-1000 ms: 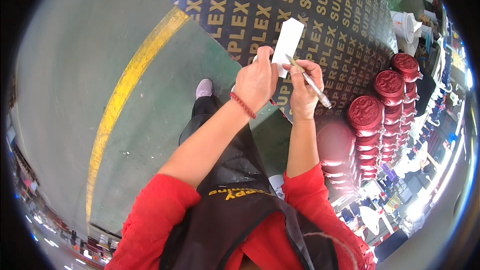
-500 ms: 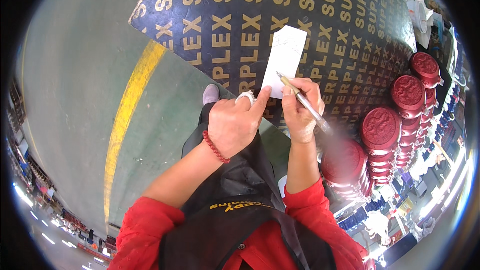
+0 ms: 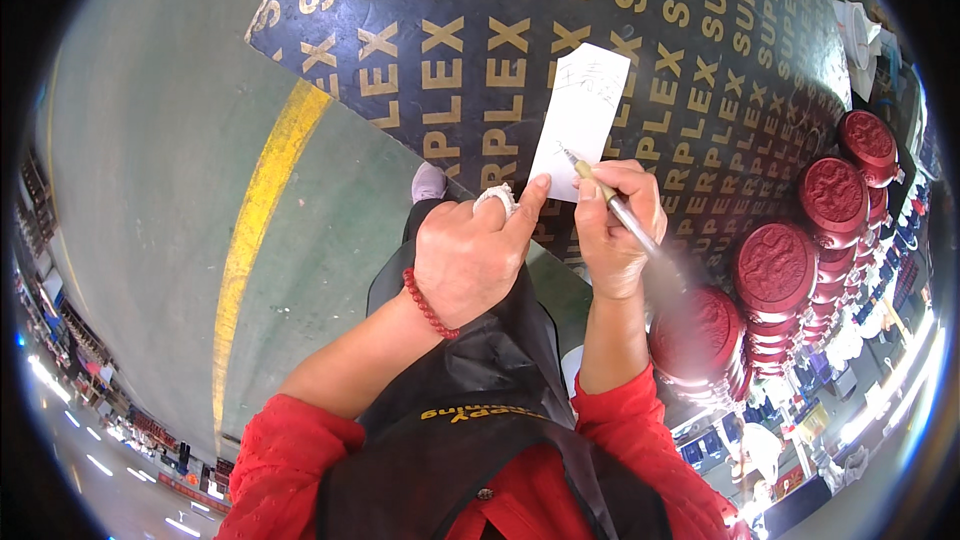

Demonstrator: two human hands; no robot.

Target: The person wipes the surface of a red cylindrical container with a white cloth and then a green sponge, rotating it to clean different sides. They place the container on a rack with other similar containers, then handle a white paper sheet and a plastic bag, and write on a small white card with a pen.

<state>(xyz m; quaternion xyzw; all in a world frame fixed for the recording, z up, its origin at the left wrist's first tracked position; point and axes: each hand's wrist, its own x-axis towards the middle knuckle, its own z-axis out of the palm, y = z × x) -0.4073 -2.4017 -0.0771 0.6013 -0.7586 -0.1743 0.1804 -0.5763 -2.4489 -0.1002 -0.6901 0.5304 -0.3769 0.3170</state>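
A white paper slip [image 3: 586, 120] with a cut corner lies on the dark tabletop, with handwriting near its far end and a small mark lower down. My right hand [image 3: 620, 225] is closed round a pen [image 3: 613, 197] with a tan grip and a pale barrel, its tip on the slip. My left hand [image 3: 475, 250] presses the slip's near edge down with a stretched index finger; its other fingers are curled under. A white band [image 3: 492, 200] wraps one of its fingers, and a red bead bracelet [image 3: 430, 306] circles the wrist. The left thumb is hidden.
Stacked dark red round containers [image 3: 775, 270] with embossed lids stand along the right side. The dark tabletop [image 3: 400, 40] carries rows of gold lettering. Its chipped corner juts over the green floor [image 3: 150, 160], marked by a yellow line [image 3: 252, 220]. White items [image 3: 860, 35] sit far right.
A small mark now shows on the slip at the pen tip. My right hand and the pen have shifted slightly. The view has moved a little; my left finger stays on the slip.
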